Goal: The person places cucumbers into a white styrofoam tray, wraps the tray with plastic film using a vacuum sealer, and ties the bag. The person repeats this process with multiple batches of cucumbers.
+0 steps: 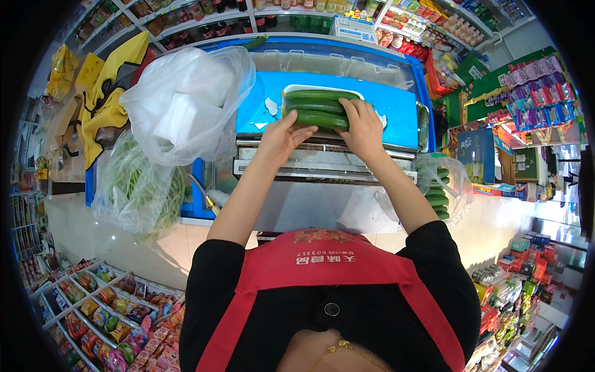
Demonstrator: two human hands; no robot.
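Note:
Three green cucumbers (320, 107) lie side by side in a white tray (321, 86), whose far rim shows behind them. My left hand (284, 137) holds the left end of the nearest cucumber, its thumb on top and its fingers along the near side. Over the right ends curls my right hand (362, 125), its fingers spread across the cucumbers and its thumb at the near side. Beneath the tray is a bright blue surface (395, 104), with white scraps (271, 106) on it. A metal-edged wrapping machine (325, 162) spans the near side, under my forearms.
A clear bag of white foam trays (186, 97) stands at the left, above a bag of long green beans (139, 186). More bagged cucumbers (437, 194) hang at the right. A tool with a brass-coloured end (213, 204) lies by my left forearm. Stocked shelves (223, 23) line the far side.

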